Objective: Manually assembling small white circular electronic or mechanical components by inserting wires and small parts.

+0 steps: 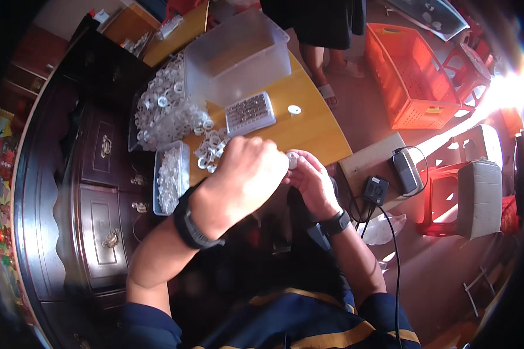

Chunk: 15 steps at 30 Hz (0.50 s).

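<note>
Over the near edge of the yellow-brown tabletop (314, 131), my two hands are close together. My right hand (313, 183) pinches a small round white plastic piece (293, 160) between thumb and fingers. Right beside it, my left hand (251, 168) is closed with its back upward; its fingertips and whatever they grip are hidden. Just beyond the left hand lie loose white plastic rings (211, 148). Farther back is a shallow white tray (251, 124) with rows of small metallic parts. A white disc-shaped piece (294, 109) rests on the wood to the tray's right.
At left are a heap of white plastic rings (167, 99) and a small bin (185, 174) of translucent pieces. A large clear tub (239, 58) stands behind. Dark drawers (99, 215) flank the left. A person's legs, an orange crate (410, 75) and cabled black devices (376, 189) are rightward.
</note>
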Each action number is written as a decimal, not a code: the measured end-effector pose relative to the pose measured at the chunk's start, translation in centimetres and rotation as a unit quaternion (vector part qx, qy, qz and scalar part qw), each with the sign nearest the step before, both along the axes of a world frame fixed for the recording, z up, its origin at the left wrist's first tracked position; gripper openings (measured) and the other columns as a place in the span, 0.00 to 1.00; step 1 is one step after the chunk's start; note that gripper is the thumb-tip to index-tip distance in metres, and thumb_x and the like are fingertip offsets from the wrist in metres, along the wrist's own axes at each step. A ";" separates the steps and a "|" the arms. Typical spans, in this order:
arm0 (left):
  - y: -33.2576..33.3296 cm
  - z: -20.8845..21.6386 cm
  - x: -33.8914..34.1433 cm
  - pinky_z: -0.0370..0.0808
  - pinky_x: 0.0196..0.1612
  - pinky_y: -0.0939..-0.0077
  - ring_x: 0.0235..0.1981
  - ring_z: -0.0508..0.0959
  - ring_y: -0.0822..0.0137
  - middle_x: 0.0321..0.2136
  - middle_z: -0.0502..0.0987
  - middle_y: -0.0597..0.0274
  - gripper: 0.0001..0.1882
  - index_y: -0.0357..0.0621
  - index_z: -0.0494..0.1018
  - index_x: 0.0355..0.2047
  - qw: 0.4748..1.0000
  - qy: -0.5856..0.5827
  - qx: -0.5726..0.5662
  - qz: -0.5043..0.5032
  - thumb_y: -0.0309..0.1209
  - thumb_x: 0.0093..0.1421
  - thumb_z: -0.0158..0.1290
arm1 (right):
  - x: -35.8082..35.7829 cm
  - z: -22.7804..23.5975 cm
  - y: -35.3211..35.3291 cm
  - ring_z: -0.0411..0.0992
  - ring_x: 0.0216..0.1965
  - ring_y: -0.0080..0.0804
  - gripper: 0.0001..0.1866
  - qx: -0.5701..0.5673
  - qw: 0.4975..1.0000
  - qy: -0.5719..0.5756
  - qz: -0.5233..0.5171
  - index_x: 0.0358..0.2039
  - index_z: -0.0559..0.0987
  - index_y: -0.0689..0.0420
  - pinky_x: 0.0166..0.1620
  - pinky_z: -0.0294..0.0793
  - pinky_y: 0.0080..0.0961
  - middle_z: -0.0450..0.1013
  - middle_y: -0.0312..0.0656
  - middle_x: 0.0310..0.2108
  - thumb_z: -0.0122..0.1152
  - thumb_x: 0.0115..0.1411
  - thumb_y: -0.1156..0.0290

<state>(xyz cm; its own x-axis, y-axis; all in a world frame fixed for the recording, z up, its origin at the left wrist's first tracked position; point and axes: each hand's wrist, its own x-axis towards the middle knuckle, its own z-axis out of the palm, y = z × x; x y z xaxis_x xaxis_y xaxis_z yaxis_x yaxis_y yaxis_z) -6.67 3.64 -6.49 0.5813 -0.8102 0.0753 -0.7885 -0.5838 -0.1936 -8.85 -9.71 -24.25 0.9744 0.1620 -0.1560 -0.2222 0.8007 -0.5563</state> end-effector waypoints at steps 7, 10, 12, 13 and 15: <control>2.6 -1.1 -3.8 0.76 0.32 0.59 0.31 0.80 0.53 0.27 0.75 0.57 0.04 0.48 0.74 0.32 0.982 0.141 -0.061 0.107 0.26 0.59 0.49 | 1.0 -1.4 -2.5 0.79 0.40 0.32 0.17 -0.018 0.998 -0.013 -0.060 0.56 0.71 0.59 0.48 0.78 0.28 0.78 0.47 0.44 0.47 0.72 0.65; 5.1 -4.4 -6.4 0.78 0.33 0.60 0.30 0.81 0.51 0.26 0.78 0.54 0.06 0.46 0.80 0.34 0.956 0.224 -0.127 0.137 0.27 0.60 0.53 | 2.2 -0.7 -3.7 0.79 0.42 0.32 0.17 -0.029 0.996 -0.027 -0.086 0.57 0.70 0.59 0.48 0.79 0.27 0.78 0.48 0.46 0.47 0.72 0.66; 6.5 -6.7 -8.7 0.78 0.37 0.61 0.32 0.81 0.51 0.29 0.80 0.55 0.06 0.46 0.80 0.36 0.925 0.279 -0.198 0.164 0.27 0.59 0.54 | 3.2 -0.2 -4.8 0.79 0.42 0.32 0.17 -0.029 0.993 -0.031 -0.107 0.57 0.70 0.58 0.48 0.79 0.27 0.78 0.48 0.46 0.47 0.72 0.67; 7.2 -7.5 -9.8 0.78 0.37 0.61 0.33 0.81 0.51 0.29 0.80 0.54 0.07 0.46 0.80 0.36 0.910 0.309 -0.210 0.177 0.27 0.60 0.54 | 3.7 0.1 -5.0 0.79 0.42 0.32 0.17 -0.031 0.992 -0.027 -0.123 0.57 0.70 0.58 0.47 0.79 0.27 0.78 0.48 0.47 0.47 0.72 0.67; 8.8 -10.1 -11.5 0.79 0.39 0.63 0.35 0.82 0.52 0.32 0.81 0.52 0.07 0.43 0.80 0.36 0.882 0.345 -0.256 0.193 0.26 0.59 0.53 | 4.9 0.4 -5.9 0.78 0.43 0.33 0.16 -0.012 0.991 -0.018 -0.135 0.57 0.70 0.58 0.47 0.79 0.27 0.77 0.48 0.48 0.48 0.71 0.68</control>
